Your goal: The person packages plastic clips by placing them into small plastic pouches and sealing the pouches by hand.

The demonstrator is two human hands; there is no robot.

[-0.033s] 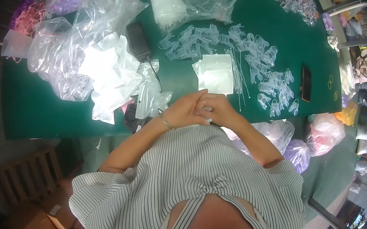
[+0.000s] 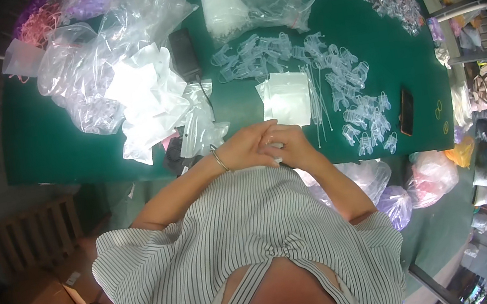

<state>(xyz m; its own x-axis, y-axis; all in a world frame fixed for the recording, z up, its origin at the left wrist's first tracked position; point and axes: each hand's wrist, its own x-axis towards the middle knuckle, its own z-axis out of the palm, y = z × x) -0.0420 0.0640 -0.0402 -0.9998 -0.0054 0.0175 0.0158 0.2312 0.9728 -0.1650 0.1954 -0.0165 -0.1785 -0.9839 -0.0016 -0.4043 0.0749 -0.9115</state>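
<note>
My left hand and my right hand are clasped together at the table's near edge, fingers closed over each other. Small pale spots show between them, too small to tell apart from fingernails. A metal bangle circles my left wrist. Just beyond the hands lies a stack of white flat pouches. Thin white strips, like cable ties, lie along the stack's right side. Clear plastic clip-like pieces are scattered farther right, with more of them behind the stack. Neither hand touches these things.
Left of the hands are a heap of white pouches, clear zip bags, a black power adapter and large clear bags. A phone lies at right on the green table. Filled bags sit below the table edge.
</note>
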